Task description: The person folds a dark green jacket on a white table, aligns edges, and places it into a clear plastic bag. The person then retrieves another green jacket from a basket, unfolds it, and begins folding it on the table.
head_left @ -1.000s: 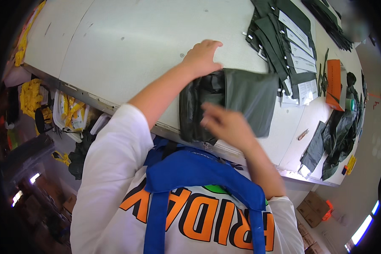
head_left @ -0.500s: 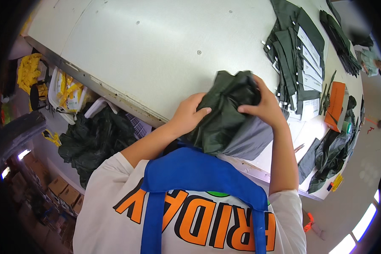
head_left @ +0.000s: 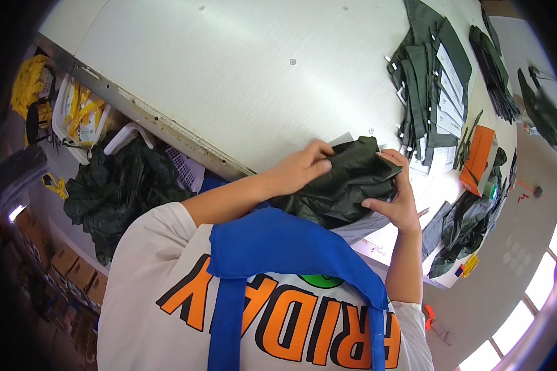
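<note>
A crumpled piece of thin dark green fabric (head_left: 346,185) lies bunched at the table's near edge, close to my apron. My left hand (head_left: 303,166) grips its upper left part with thumb and curled fingers. At its right end, my right hand (head_left: 399,195) holds the edge between the thumb in front and the fingers behind. Greyish cloth shows below the green folds. Some of the fabric's lower part is hidden behind the blue apron (head_left: 284,244).
Dark green folded pieces with white labels (head_left: 449,102) lie fanned out at the right, near an orange box (head_left: 478,159) and loose dark cloth (head_left: 461,232). Left of the metal table edge (head_left: 167,127) are a dark cloth heap (head_left: 127,185) and a white bin (head_left: 62,114) with yellow items.
The fabric has gone from standing up to lying lower and flatter, spread rightward. My left hand has moved right along its top; the right hand has dropped lower. The whole view has shifted slightly.
</note>
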### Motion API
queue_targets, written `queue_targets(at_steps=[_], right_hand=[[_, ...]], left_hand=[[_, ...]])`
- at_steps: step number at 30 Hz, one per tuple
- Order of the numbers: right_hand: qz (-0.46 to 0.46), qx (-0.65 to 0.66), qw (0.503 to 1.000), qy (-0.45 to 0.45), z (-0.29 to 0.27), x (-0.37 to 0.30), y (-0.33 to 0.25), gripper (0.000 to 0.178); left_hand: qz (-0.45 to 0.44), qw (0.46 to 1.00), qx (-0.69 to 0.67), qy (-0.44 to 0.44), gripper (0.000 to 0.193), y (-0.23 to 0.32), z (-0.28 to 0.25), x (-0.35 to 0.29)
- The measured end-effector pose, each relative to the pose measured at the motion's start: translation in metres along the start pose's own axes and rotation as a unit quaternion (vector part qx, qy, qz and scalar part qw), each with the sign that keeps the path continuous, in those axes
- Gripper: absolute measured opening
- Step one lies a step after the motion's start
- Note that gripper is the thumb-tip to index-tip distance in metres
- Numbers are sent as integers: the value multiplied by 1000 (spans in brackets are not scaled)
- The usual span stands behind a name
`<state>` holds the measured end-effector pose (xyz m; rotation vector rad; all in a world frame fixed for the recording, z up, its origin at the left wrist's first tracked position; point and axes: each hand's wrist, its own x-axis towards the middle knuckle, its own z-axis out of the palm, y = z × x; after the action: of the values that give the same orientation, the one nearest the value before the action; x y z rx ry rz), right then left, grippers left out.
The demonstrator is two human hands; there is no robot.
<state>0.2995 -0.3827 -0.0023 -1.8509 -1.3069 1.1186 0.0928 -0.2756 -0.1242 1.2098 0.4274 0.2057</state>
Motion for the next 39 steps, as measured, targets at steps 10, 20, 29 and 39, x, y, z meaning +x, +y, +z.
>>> queue_targets(at_steps=[10,20,29,39], right_hand=[[122,119,985,-13,-4,1,16,99],[93,167,979,-69,-3,2,6,92],[125,174,975,-66,1,5,2,92],[141,214,967,8,8,1,21,75]], left_hand=[[26,976,159,149,23,-1,17,8],[31,992,105,-56,37,-2,19,21],[-24,993,45,105,38,-2,27,14],[-14,953,181,244,34,-11,20,15]])
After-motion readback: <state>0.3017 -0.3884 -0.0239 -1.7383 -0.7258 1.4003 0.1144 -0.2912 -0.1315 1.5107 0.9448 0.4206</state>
